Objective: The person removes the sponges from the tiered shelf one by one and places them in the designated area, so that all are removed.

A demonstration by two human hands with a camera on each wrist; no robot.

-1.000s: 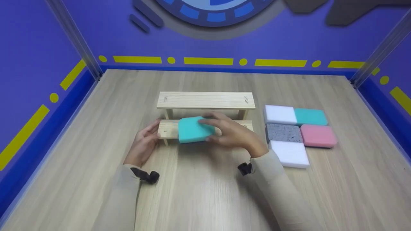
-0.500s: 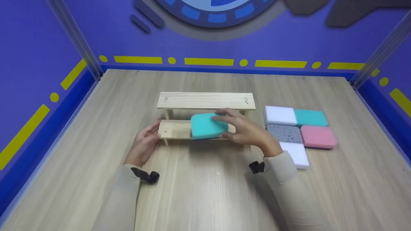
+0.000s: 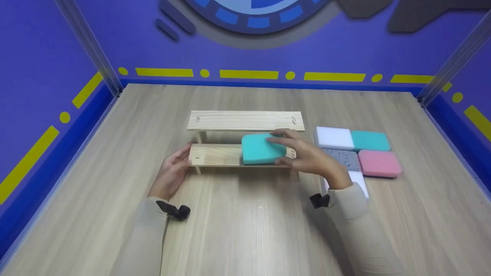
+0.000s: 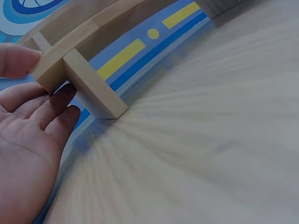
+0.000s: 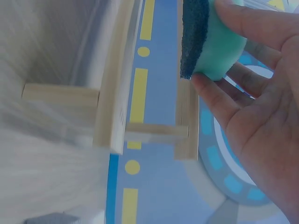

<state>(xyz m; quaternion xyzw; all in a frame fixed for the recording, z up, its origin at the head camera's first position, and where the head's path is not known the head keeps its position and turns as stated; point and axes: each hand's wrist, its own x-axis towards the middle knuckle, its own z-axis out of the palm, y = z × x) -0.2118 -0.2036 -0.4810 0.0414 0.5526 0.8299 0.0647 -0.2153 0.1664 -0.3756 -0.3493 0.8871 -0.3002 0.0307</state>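
Observation:
A two-tier wooden stand (image 3: pixel 216 155) is in the middle of the table in the head view. My left hand (image 3: pixel 170 170) pinches the left end of its lower board, thumb on top and fingers below in the left wrist view (image 4: pixel 51 77). Over the right part of that board my right hand (image 3: pixel 310 157) holds a teal sponge (image 3: pixel 261 149) between thumb and fingers. Its dark scouring side (image 5: pixel 194 37) faces down, and a gap separates it from the lower board in the right wrist view. The upper board (image 3: pixel 245 120) lies behind and bears nothing.
On the table (image 3: pixel 245 237) to the right lie several blocks: a white block (image 3: pixel 333 138), another teal sponge (image 3: pixel 370 140), a grey speckled block (image 3: pixel 348 159) and a pink sponge (image 3: pixel 379 163). My right wrist partly hides a second white block (image 3: pixel 358 179). Blue walls (image 3: pixel 245 57) enclose the table's back and sides.
My right hand has carried the teal sponge rightward along the lower board, from left of its middle to its right part. The left hand has stayed at the board's left end.

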